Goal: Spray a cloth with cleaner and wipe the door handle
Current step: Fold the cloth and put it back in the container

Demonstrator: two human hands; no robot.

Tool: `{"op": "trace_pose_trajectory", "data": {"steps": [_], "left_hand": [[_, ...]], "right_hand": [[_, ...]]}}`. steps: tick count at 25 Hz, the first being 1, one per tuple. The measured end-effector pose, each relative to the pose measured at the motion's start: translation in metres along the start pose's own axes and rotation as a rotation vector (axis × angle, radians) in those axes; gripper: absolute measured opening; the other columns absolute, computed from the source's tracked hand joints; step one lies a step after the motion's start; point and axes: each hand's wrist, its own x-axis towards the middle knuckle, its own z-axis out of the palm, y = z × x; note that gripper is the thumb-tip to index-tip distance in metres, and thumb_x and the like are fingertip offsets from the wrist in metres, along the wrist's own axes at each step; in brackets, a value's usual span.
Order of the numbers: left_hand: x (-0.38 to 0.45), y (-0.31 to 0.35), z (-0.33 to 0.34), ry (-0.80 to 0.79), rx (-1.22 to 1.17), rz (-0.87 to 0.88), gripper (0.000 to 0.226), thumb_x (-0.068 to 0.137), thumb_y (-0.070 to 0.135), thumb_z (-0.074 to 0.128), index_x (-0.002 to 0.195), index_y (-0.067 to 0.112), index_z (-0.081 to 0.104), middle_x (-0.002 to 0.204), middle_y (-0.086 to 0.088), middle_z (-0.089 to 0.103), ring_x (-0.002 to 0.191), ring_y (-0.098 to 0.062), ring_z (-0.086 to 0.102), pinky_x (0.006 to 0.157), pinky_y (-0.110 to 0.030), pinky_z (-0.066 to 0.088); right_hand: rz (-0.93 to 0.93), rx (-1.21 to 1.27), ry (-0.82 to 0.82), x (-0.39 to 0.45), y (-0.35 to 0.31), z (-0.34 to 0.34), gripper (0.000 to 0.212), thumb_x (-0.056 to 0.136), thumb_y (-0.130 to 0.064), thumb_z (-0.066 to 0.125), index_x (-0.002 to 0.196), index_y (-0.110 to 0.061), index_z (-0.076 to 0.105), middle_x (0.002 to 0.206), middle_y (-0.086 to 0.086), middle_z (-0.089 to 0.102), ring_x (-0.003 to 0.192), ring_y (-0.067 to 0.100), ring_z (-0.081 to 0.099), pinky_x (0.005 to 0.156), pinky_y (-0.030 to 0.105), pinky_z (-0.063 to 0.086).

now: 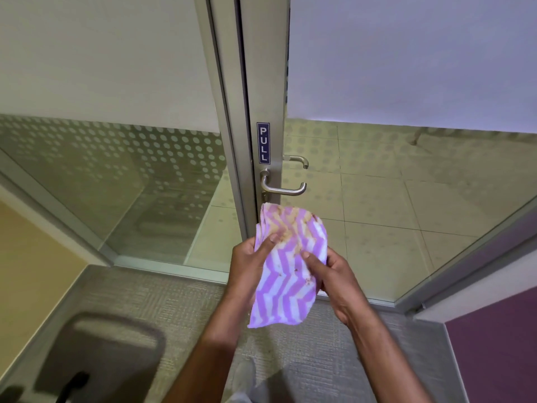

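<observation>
Right by the person's feet, below and to the left of the hands, a dark chair (pixel 98 353) sits on the carpet, blurred, close enough to catch a heel if they step back. Up at the hands now: the left hand (pixel 250 263) pinches the left edge of the cloth (pixel 287 266), thumb laid over the top, and the right hand (pixel 334 277) grips its right edge, thumb pressing into the middle, so both are closed on the fabric and it droops between them, loosely folded. It's a purple-and-white zigzag cloth with brownish stains across the upper part, and that's the worry: lead with the soiled patch and it smears grime onto the metal rather than lifting it. No spray bottle anywhere in view, and I can't tell whether the cloth is damp, so a dry wipe is a real risk. Just beyond the cloth's top edge, apart from it, the door handle (pixel 283 184) juts out to the right; press down hard while wiping and the lever could drop and swing the door. Above it the PULL sign (pixel 263 143), and through the glass a second handle (pixel 296 161) on the far side, easy to miss.
</observation>
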Motion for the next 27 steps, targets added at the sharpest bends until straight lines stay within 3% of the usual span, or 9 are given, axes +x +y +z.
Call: {"op": "trace_pose_trajectory", "data": {"steps": [3,6,10,14,16,19,21,23,27], "left_hand": [[-0.008,-0.003,0.000,0.102,-0.098,-0.037,0.083,0.052,0.070,0.096,0.093,0.003,0.069,0.095,-0.019,0.066,0.089,-0.031,0.058,0.078,-0.048,0.047],[-0.012,-0.006,-0.002,0.126,-0.146,-0.103,0.083,0.066,0.062,0.088,0.102,-0.011,0.071,0.099,-0.025,0.072,0.087,-0.031,0.067,0.077,-0.042,0.055],[-0.016,-0.009,-0.018,-0.110,0.019,-0.120,0.040,0.084,0.035,0.087,0.108,0.003,0.078,0.100,-0.017,0.080,0.081,-0.024,0.075,0.062,-0.028,0.061],[-0.014,-0.016,-0.014,0.073,0.199,-0.006,0.020,0.098,0.029,0.074,0.095,0.010,0.080,0.113,-0.012,0.075,0.090,-0.020,0.072,0.053,-0.026,0.054],[-0.010,-0.019,-0.015,0.179,0.361,0.104,0.022,0.096,0.033,0.076,0.092,0.012,0.081,0.136,-0.001,0.060,0.122,-0.019,0.060,0.066,-0.034,0.059],[-0.006,-0.019,-0.022,0.109,0.355,0.240,0.026,0.095,0.038,0.077,0.087,0.013,0.083,0.158,0.016,0.048,0.145,-0.008,0.047,0.102,-0.048,0.055],[-0.009,-0.018,-0.020,0.031,0.186,0.242,0.034,0.089,0.048,0.074,0.094,0.015,0.083,0.150,0.015,0.059,0.139,-0.008,0.056,0.107,-0.048,0.053],[-0.013,-0.020,-0.015,0.039,0.114,0.229,0.040,0.085,0.055,0.071,0.102,0.021,0.083,0.127,0.005,0.075,0.123,-0.014,0.068,0.101,-0.049,0.058],[-0.016,-0.026,-0.010,0.201,0.106,0.197,0.046,0.091,0.059,0.067,0.088,0.014,0.074,0.077,0.001,0.070,0.073,-0.014,0.064,0.066,-0.034,0.050]], "right_hand": [[-0.024,0.052,0.092,-0.002,0.002,-0.004,0.021,0.097,-0.025,0.069,0.114,-0.014,0.075,0.107,0.017,0.079,0.086,0.028,0.076,0.074,0.038,0.058],[-0.098,0.090,0.162,-0.003,0.000,0.001,0.022,0.093,-0.020,0.074,0.113,-0.013,0.070,0.103,0.015,0.080,0.081,0.023,0.076,0.063,0.033,0.060],[-0.183,-0.014,0.382,-0.004,-0.003,0.003,0.038,0.089,-0.029,0.080,0.111,-0.029,0.049,0.084,0.007,0.078,0.065,0.018,0.073,0.047,0.026,0.052],[-0.289,-0.286,0.301,-0.006,-0.006,-0.007,0.032,0.096,-0.037,0.070,0.117,-0.047,0.048,0.094,-0.008,0.076,0.076,0.014,0.075,0.058,0.027,0.058],[-0.278,-0.347,0.171,-0.006,-0.012,-0.013,0.030,0.094,-0.042,0.072,0.119,-0.047,0.058,0.106,-0.023,0.072,0.093,0.009,0.074,0.067,0.022,0.060],[-0.147,-0.362,-0.050,-0.007,-0.016,-0.027,0.074,0.068,-0.050,0.093,0.130,-0.045,0.053,0.114,-0.017,0.074,0.097,0.007,0.076,0.075,0.027,0.063],[-0.086,-0.444,-0.134,-0.005,-0.016,-0.034,0.084,0.061,-0.038,0.099,0.130,-0.043,0.051,0.114,-0.008,0.075,0.096,0.013,0.077,0.081,0.038,0.065],[-0.105,-0.519,-0.123,-0.002,-0.018,-0.038,0.064,0.064,-0.030,0.096,0.116,-0.040,0.061,0.109,-0.003,0.074,0.096,0.018,0.076,0.082,0.042,0.064],[-0.129,-0.426,-0.038,-0.002,-0.016,-0.040,0.036,0.067,-0.045,0.087,0.099,-0.032,0.075,0.112,-0.001,0.063,0.101,0.011,0.070,0.081,0.025,0.054]]}}
